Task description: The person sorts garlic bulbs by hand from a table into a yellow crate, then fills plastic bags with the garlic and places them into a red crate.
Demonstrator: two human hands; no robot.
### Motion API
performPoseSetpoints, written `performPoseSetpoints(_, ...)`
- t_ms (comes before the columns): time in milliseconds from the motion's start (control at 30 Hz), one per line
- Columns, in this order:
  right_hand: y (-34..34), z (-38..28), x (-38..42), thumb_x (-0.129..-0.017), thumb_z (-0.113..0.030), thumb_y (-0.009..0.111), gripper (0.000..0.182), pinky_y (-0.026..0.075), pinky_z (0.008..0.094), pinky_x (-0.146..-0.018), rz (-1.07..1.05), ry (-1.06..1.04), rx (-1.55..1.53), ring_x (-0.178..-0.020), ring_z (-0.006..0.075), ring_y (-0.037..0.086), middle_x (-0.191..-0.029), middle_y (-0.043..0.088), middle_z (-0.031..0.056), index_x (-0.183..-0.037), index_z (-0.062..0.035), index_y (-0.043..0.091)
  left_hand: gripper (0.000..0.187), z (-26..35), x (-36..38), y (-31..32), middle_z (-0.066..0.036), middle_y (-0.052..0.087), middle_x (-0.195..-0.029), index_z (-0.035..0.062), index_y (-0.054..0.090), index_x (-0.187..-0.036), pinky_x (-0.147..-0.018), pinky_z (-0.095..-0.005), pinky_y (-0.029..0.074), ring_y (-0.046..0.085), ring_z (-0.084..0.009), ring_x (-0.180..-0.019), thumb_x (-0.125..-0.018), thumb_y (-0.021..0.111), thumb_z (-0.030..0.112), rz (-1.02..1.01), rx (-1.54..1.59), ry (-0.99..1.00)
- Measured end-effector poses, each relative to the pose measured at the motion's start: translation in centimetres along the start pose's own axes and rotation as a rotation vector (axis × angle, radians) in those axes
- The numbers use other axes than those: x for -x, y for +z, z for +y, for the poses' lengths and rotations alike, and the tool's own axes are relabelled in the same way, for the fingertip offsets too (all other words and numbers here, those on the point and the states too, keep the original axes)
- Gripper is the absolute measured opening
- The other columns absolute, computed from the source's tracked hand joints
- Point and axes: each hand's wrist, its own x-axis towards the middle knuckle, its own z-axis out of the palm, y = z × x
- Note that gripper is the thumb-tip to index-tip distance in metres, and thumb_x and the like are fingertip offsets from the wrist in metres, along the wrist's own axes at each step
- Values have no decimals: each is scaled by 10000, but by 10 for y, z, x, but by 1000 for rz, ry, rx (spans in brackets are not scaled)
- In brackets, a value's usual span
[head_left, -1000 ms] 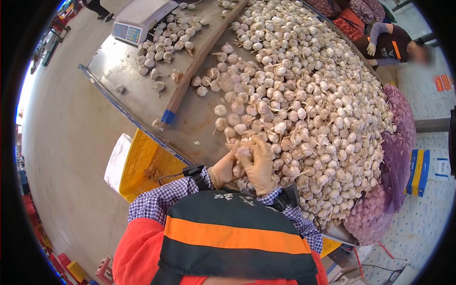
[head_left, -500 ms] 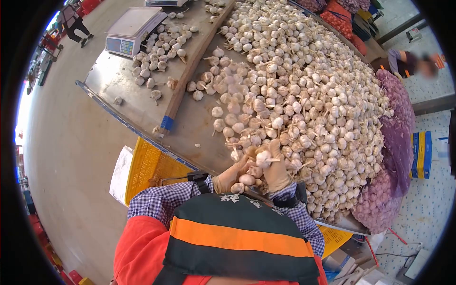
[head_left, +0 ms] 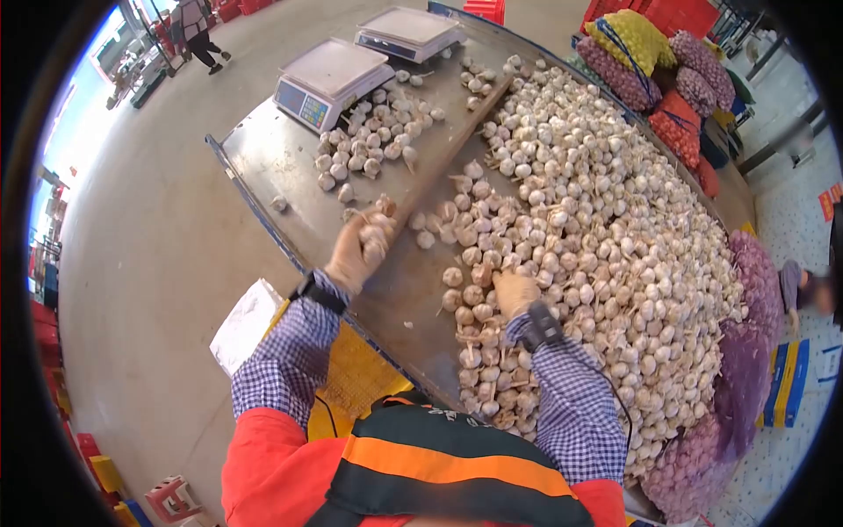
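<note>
My left hand (head_left: 353,253), in a tan glove, is closed around several garlic bulbs (head_left: 378,230) just above the near end of the wooden bar (head_left: 452,145). At the near-left side of the big garlic pile (head_left: 615,255), my right hand (head_left: 516,292) has its gloved fingers curled down among the bulbs. What those fingertips grip, if anything, is hidden. Left of the bar, a smaller group of garlic bulbs (head_left: 373,140) lies on the metal table (head_left: 255,145).
Two scales (head_left: 332,70) (head_left: 410,31) stand at the table's far left. Below the near edge is a yellow crate (head_left: 356,378) with a white sheet (head_left: 248,329) beside it. Purple mesh bags (head_left: 746,378) line the right side. One person (head_left: 198,31) walks far left; another person (head_left: 797,290) is at right.
My hands were together near my body with garlic bulbs. They have parted: the left moved forward and left to the bar with bulbs, the right onto the pile. The view has shifted.
</note>
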Motion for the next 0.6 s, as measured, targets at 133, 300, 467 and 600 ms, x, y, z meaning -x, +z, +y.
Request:
performPoseSetpoints(133, 21, -38, -21, -848, -188, 588, 234, 543, 423, -721, 6, 122, 468, -946, 285, 680, -1024, 697, 111, -1012, -82, 718, 309, 118, -36, -20, 2, 567, -781, 48, 565, -1024, -516, -244, 502, 558, -97, -594, -946, 542, 346, -34, -368, 166)
performPoseSetpoints(300, 6, -13, -12, -837, -198, 595, 192, 527, 436, -716, -32, -106, 202, -869, 262, 695, -921, 716, 120, -928, -94, 727, 368, 92, -67, 5, -17, 462, -1250, 152, 538, -1174, -967, -527, 393, 472, -232, -1145, -920, 584, 413, 693, -875, 781)
performPoseSetpoints(467, -13, 27, 52, -852, -220, 594, 291, 513, 375, -812, 177, -55, -485, -948, 291, 658, -993, 693, 148, -1119, -137, 675, 333, 13, -75, -4, -6, 624, -972, 82, 547, -1188, -669, -226, 445, 592, -108, -833, -934, 603, 291, 377, -1115, 754)
performPoseSetpoints(600, -23, 49, 117, -820, -219, 619, 427, 507, 349, -832, 267, -106, -1101, -954, 228, 641, -1085, 676, 128, -1221, -71, 625, 213, -77, -69, -1, 22, 596, -911, 74, 597, -1074, -644, -216, 419, 544, -85, -747, -949, 589, 246, 360, -1329, 517)
